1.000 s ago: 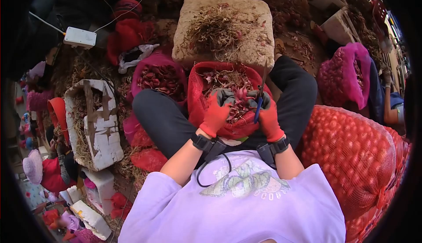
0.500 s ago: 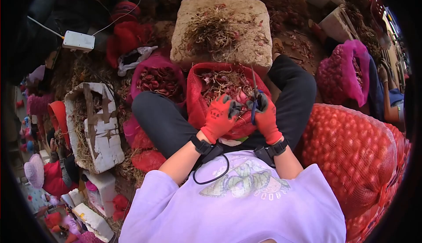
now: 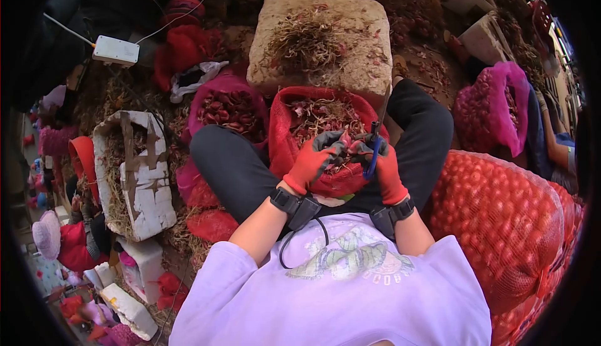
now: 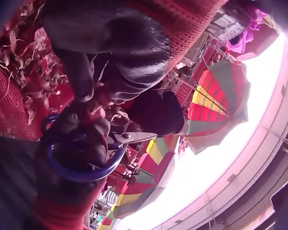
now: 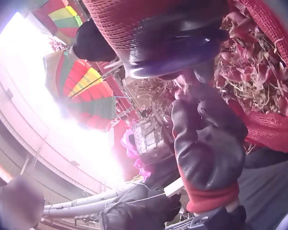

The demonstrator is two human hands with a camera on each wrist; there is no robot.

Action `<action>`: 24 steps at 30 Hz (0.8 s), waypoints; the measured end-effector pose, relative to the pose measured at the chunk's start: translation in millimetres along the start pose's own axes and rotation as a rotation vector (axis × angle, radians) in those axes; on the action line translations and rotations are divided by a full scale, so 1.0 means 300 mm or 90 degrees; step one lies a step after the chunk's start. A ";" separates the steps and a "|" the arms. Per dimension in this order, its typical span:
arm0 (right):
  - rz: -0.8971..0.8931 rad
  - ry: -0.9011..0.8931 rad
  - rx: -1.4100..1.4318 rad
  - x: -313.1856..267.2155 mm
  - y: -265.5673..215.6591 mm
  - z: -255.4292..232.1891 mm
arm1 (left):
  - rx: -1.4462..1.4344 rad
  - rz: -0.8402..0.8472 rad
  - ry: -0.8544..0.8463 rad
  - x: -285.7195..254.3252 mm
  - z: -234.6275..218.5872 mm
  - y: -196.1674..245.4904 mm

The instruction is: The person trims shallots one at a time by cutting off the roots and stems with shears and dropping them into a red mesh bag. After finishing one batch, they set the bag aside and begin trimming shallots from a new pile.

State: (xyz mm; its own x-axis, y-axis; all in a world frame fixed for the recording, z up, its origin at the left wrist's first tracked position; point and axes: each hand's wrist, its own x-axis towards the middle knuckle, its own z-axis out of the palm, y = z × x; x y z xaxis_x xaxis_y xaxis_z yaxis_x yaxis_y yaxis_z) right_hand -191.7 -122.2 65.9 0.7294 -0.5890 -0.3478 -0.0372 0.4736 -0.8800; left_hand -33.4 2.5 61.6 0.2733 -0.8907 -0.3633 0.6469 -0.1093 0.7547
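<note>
Both hands wear red gloves with dark palms and meet over a red mesh bag (image 3: 282,120) of shallots and dry stems. The left hand (image 3: 314,159) pinches a pinkish shallot (image 3: 345,138) at its fingertips. Blue-handled scissors (image 3: 374,157) are held in the right hand (image 3: 383,165), blades pointing away from the body; its fingertips are beside the shallot. In the left wrist view the scissors (image 4: 86,173) show a blue loop round the right hand's fingers. The right wrist view has the left hand (image 5: 209,139) with bent fingers near the shallot.
A foam block (image 3: 363,26) with a heap of dry stems stands beyond the bag. Pink bags of shallots (image 3: 228,114) lie left and right. A large full red net sack (image 3: 501,214) is at the right, a white foam box (image 3: 150,202) at the left.
The left hand has turned from back-up to more side-on, with the pinkish shallot now at its fingertips. The scissors have tilted in the right hand, which stays close by.
</note>
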 end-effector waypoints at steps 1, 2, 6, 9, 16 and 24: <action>-0.026 0.016 -0.015 -0.007 -0.010 0.012 | -0.012 -0.018 0.010 0.005 -0.001 -0.005; -0.051 0.030 -0.030 -0.015 -0.021 0.037 | -0.024 -0.035 0.021 0.008 -0.004 -0.011; -0.170 0.078 -0.203 -0.023 -0.042 0.102 | 0.070 -0.007 0.043 0.005 -0.035 -0.055; -0.114 0.062 -0.178 -0.011 -0.040 0.087 | 0.007 -0.012 0.046 -0.006 -0.037 -0.039; -0.006 -0.007 -0.036 -0.007 -0.043 0.068 | 0.369 0.050 0.138 -0.029 -0.037 -0.036; 0.059 -0.012 0.199 -0.015 0.024 0.061 | -0.171 0.009 -0.045 -0.019 0.043 -0.046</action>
State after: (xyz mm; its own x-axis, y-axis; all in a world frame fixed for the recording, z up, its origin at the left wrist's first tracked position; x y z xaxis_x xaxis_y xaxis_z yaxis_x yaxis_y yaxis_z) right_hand -182.6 -104.2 67.2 0.7459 -0.5229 -0.4127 0.1059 0.7047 -0.7015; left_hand -53.1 3.3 60.3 0.2403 -0.9206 -0.3077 0.8116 0.0167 0.5840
